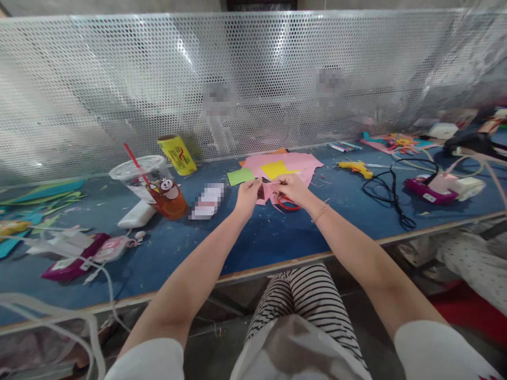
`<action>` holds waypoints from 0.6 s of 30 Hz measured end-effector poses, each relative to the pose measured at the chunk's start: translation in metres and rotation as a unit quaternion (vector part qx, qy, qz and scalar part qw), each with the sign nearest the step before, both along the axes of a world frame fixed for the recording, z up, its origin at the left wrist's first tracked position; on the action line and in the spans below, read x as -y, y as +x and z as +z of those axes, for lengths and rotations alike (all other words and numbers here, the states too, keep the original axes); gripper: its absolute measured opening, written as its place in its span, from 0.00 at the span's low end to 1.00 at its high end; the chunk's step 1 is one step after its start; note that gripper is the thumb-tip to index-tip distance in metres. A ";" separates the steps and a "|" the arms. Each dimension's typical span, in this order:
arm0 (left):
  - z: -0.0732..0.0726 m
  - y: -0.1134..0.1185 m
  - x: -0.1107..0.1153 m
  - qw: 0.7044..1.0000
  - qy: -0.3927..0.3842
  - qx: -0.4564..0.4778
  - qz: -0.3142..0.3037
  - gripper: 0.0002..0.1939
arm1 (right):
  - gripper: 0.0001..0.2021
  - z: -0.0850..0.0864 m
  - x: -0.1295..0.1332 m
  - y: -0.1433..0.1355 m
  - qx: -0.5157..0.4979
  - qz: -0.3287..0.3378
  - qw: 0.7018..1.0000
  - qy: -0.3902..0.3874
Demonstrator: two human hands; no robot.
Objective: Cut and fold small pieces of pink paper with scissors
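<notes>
Between my hands is a small piece of pink paper [270,190]. My left hand [249,195] pinches its left side, fingers closed. Closed on the right side of the same paper is my right hand [292,189]. A red looped handle [291,206], which looks like that of scissors, shows just below the right hand; the rest of it is hidden. Behind the hands lie large pink sheets [304,164], with a yellow sheet [274,169] on top and a green sheet [240,177] at their left.
Left of the hands stand a tilted-looking drink cup [168,198] with a red straw, a yellow roll [178,155] and a white box [137,214]. To the right are a yellow glue gun [355,168], black cable [393,184] and purple power strip [430,191]. A perforated metal panel [253,63] borders the back.
</notes>
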State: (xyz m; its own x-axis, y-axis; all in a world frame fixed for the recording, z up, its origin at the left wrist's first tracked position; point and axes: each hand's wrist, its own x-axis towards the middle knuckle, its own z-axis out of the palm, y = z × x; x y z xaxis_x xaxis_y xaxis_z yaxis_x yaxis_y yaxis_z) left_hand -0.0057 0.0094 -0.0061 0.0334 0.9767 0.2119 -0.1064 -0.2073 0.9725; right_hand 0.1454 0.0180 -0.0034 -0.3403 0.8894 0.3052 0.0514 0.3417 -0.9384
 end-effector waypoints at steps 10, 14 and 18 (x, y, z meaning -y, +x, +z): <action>0.003 -0.009 -0.004 0.993 0.058 -0.095 -0.036 0.11 | 0.08 0.001 0.000 0.000 0.065 -0.042 0.997 0.015; -0.003 -0.011 -0.011 0.994 0.071 -0.066 0.047 0.11 | 0.14 0.003 0.002 0.002 0.088 -0.129 0.971 0.184; -0.003 -0.012 -0.013 0.996 0.046 0.012 0.079 0.10 | 0.17 0.004 0.005 0.005 0.151 -0.108 0.905 0.382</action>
